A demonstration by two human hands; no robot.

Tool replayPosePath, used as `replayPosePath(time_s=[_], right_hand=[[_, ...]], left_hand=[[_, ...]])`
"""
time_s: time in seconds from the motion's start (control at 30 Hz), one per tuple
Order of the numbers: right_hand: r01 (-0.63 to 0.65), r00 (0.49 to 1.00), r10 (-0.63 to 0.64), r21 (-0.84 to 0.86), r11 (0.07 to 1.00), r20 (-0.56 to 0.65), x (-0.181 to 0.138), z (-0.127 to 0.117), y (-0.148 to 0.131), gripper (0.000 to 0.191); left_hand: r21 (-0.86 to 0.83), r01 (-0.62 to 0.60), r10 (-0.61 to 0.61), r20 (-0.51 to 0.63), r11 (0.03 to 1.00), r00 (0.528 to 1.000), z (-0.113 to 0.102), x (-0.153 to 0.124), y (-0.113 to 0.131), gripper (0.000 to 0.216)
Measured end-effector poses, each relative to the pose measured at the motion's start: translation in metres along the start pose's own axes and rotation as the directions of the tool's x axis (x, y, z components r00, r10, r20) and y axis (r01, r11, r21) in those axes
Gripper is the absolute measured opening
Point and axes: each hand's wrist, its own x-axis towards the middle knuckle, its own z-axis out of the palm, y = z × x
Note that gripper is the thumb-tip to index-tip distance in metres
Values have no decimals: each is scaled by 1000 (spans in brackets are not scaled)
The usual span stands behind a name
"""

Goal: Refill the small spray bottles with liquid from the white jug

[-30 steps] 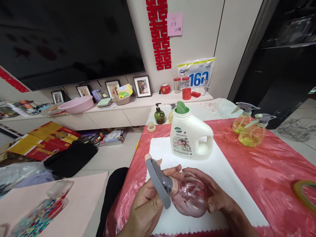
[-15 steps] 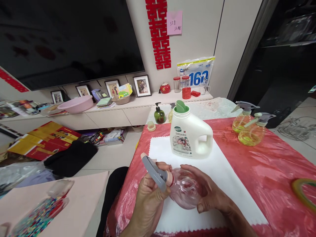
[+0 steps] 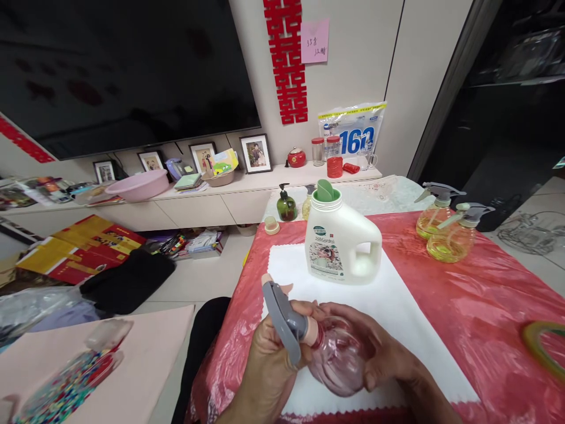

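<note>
A clear pinkish spray bottle [image 3: 339, 359] lies tilted between my hands over the white cloth, its grey trigger head [image 3: 282, 318] pointing to the left. My left hand [image 3: 276, 350] is closed around the neck and the pink collar of the spray head. Wrapped round the body of the bottle from the right is my right hand [image 3: 379, 347]. Just beyond them stands a white detergent jug [image 3: 344, 247] upright, with a green spout [image 3: 325, 191] at its open mouth. No liquid shows inside the held bottle.
Two spray bottles with yellow liquid, one in front [image 3: 450, 241], stand at the right. A green pump bottle [image 3: 286, 207] and a cap [image 3: 271, 225] are at the back left. A tape roll [image 3: 536, 341] lies on the red table cover [image 3: 477, 312] at the right edge.
The spray bottle has shifted slightly right and down, and its trigger head has turned a little. Both hands moved with it and keep their hold.
</note>
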Motion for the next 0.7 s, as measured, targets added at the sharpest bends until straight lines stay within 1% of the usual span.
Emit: replayPosePath(time_s=[0.07,0.13,0.27,0.37,0.5,0.6,0.7], right_hand=[[38,997,-45,-117,992,-59,2,-2,3,108],[47,993,-66,-190,981,-94,3,-3,3,110],[-14,991,-20,-252,968,-130,2,-5,-7,106],[-70,985,28,-242,968,-173,-1,-8,-15,103],[-118,976,69,-231,966,-208,-4,-17,-14,105],[-127,973,74,-239,963,-217,-6,-23,-11,104],[-123,974,81,-191,974,-213,-9,-26,-13,101]], left_hand=[[-28,2,-4,-70,1000,998,1,2,1,42],[-61,-11,3,-124,998,992,2,6,3,42],[-75,-70,55,-188,995,981,-5,19,15,37],[-50,-141,127,-213,989,969,-15,35,29,37],[-77,-200,167,-311,977,936,-29,58,46,40],[-92,-244,198,-351,965,915,-40,74,58,46],[-84,-286,237,-370,954,898,-53,91,68,50]])
